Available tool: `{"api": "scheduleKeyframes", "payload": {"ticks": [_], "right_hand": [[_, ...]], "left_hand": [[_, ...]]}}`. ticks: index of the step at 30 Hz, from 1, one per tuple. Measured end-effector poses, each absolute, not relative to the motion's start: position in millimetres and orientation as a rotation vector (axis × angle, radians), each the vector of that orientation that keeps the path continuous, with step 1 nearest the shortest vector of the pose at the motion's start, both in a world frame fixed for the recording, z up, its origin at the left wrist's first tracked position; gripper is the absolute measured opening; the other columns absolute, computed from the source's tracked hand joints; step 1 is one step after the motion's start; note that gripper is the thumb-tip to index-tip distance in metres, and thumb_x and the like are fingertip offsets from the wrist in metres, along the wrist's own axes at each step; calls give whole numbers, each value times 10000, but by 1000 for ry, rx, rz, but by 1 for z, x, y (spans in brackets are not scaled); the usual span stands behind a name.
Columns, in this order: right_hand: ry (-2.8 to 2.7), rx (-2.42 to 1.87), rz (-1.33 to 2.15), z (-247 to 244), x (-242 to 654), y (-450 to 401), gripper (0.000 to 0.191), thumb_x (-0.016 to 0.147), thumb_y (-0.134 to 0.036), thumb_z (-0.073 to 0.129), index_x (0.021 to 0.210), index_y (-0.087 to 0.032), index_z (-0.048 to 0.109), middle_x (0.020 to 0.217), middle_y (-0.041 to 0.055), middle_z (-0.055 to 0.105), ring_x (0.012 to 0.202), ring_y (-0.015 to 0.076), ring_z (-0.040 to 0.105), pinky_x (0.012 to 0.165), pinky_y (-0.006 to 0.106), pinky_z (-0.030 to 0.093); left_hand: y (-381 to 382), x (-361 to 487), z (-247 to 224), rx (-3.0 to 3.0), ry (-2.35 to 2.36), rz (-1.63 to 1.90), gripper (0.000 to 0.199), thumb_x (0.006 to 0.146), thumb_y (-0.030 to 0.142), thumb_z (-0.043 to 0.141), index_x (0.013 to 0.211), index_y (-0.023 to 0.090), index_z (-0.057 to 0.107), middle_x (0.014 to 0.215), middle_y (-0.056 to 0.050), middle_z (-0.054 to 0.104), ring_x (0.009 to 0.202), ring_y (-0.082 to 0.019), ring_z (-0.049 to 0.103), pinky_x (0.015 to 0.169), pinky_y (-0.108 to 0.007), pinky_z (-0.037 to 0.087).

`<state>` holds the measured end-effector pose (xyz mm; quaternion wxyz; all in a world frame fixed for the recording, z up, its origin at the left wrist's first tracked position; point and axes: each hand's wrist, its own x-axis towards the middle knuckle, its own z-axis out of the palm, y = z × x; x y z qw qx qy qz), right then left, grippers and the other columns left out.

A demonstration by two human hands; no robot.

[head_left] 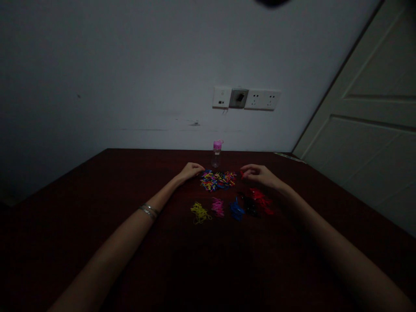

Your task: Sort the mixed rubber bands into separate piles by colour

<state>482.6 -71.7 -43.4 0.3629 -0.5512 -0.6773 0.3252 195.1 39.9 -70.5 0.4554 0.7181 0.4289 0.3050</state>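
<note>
A mixed heap of small coloured rubber bands (217,180) lies on the dark table. My left hand (191,170) is at the heap's left edge, fingers pinched together; whatever is between the tips is too small to make out. Just right of the heap, my right hand (260,175) pinches a red rubber band (242,173) between thumb and fingers. Nearer to me lie separate piles by colour: yellow bands (200,213), pink bands (218,207), blue bands (237,209), black bands (250,205) and red bands (261,201), the last below my right wrist.
Behind the heap stands a clear plastic bottle (216,158) with a pink cap. The table (146,161) meets a pale wall bearing sockets and switches (246,99). A flat strip (289,157) lies at the back right, near a panelled door (367,108).
</note>
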Motion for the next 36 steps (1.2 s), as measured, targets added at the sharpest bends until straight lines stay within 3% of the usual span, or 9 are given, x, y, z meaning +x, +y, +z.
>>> {"api": "scheduleKeyframes", "payload": {"ticks": [9,19,26,36], "right_hand": [[-1831,-1518,895,-44,512,-70,357,637,-308,605,954,-143,603,796,59,660,713,162,594,671,280,460],[-1912,-1587,966,-43,525,-78,283,642,-347,602,827,-142,666,764,58,663,691,156,585,640,275,447],[-1935,-1566,872,-38,509,-71,241,636,-304,598,806,-148,668,751,54,663,699,167,589,654,277,456],[-2180,-1493,946,-46,465,-51,269,598,-210,595,855,-145,639,733,16,636,634,127,561,571,222,435]], "left_hand": [[44,194,-73,1791,1025,733,252,668,296,548,783,102,660,439,46,413,393,-48,301,398,-192,193],[46,191,-76,1880,959,684,277,668,313,542,773,89,665,464,28,457,429,-57,335,410,-185,212],[45,190,-76,1880,969,736,261,660,289,531,753,90,671,432,44,413,425,-58,322,419,-185,219],[42,188,-75,1891,1000,753,271,647,295,530,749,88,673,481,26,478,453,-63,352,427,-181,238]]}}
